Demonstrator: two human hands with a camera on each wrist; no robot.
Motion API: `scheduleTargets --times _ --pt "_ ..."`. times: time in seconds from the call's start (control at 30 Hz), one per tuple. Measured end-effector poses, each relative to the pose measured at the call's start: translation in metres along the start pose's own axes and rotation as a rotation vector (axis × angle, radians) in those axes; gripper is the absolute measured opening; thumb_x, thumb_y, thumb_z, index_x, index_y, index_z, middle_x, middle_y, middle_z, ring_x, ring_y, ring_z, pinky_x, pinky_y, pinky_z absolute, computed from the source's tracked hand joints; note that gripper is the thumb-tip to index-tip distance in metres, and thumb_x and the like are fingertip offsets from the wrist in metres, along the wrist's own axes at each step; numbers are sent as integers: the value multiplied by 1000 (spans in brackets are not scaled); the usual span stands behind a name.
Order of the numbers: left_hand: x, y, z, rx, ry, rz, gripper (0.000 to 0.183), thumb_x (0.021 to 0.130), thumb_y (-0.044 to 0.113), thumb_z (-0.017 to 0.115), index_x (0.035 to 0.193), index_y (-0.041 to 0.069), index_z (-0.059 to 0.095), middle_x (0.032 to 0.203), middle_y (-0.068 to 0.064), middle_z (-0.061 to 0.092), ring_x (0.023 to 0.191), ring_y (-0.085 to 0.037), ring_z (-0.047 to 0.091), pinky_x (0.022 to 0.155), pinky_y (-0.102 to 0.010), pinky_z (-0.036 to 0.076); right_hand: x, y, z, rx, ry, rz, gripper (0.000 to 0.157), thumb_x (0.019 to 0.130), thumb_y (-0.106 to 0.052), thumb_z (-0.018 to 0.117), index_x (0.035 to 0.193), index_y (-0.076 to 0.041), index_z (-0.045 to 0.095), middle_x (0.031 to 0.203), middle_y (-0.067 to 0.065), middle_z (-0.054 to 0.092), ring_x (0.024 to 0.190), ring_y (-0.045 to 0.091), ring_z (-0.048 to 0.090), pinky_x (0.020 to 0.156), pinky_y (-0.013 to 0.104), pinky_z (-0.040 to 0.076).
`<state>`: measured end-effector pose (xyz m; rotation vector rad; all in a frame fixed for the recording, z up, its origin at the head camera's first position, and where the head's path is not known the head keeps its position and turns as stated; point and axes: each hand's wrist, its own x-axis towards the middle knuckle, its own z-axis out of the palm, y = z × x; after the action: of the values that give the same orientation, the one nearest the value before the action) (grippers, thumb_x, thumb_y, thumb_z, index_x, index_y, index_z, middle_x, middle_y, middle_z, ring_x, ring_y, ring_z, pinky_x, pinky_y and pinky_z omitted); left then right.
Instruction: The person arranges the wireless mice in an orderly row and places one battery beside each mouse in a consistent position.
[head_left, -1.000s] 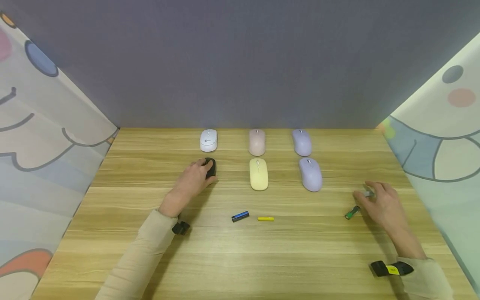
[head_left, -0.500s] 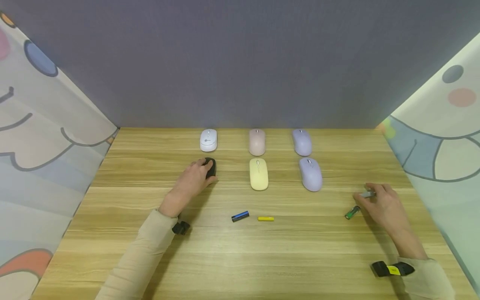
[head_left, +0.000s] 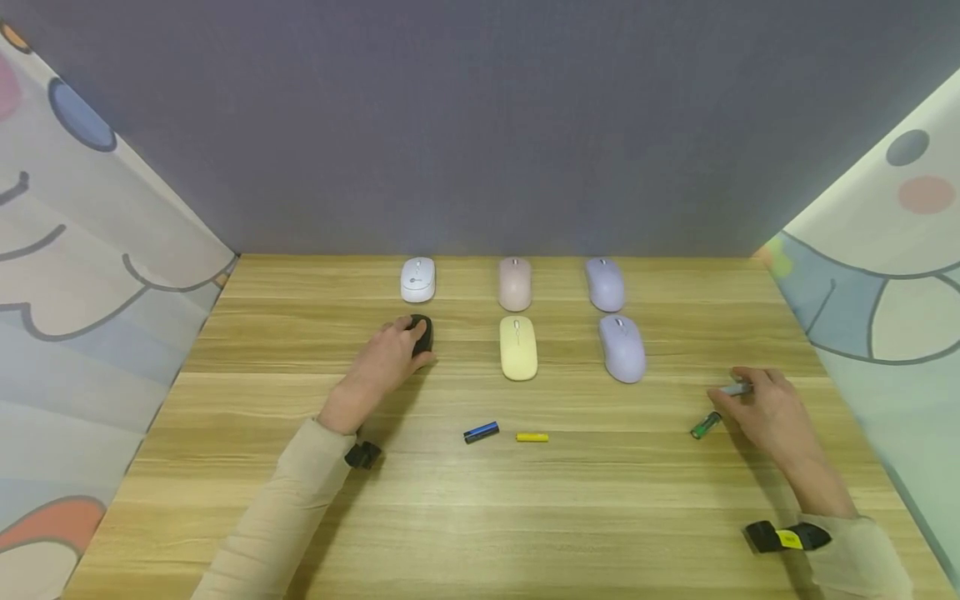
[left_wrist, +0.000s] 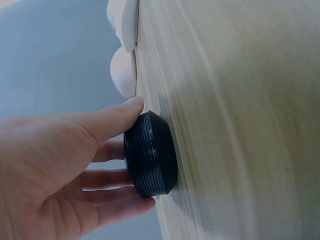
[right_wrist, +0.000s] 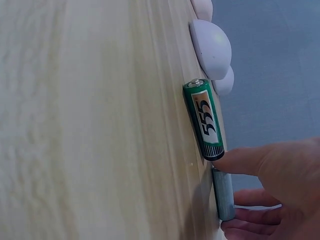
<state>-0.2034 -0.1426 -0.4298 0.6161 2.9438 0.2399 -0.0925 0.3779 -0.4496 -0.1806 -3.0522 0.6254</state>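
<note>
In the head view my left hand (head_left: 378, 367) grips a black computer mouse (head_left: 423, 335) on the wooden table. The left wrist view shows the mouse's ridged side (left_wrist: 145, 155), with the thumb at one end and fingertips round the other. On the right, my right hand (head_left: 772, 417) holds a plain grey battery (right_wrist: 223, 195) between thumb and fingers, low at the tabletop. A green AA battery (right_wrist: 204, 120) marked 555 lies beside it, one end right at the thumb. Fingers partly cover the grey battery in the head view (head_left: 737, 388).
A white mouse (head_left: 417, 280), a pink mouse (head_left: 514, 284) and a purple mouse (head_left: 604, 284) stand along the back. Before them are a yellow mouse (head_left: 518, 348) and another purple mouse (head_left: 622, 348). Blue-black batteries (head_left: 481, 432) and a yellow battery (head_left: 532, 437) lie mid-table. A grey panel (head_left: 480, 125) rises behind.
The grey battery has turned slightly in my right fingers and shows more of its length. My left hand has stayed on the black mouse.
</note>
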Motion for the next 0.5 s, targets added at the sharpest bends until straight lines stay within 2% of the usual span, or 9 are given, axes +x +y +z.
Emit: scheduleTargets --times 0.27,0.5 --pt "1 0 -1 0 -12 -10 65 100 39 68 148 -2 53 147 -35 50 129 -50 57 105 -54 51 4 0 -4 13 -22 -28 60 98 -28 71 129 19 52 119 42 53 106 56 51 86 70 47" --pt "0 0 -1 5 10 8 64 98 37 70 146 -4 54 145 -36 51 126 -51 58 104 -55 52 13 0 -5 21 -25 -44 60 98 -28 70 130 19 52 119 43 55 105 58 53 84 70 48"
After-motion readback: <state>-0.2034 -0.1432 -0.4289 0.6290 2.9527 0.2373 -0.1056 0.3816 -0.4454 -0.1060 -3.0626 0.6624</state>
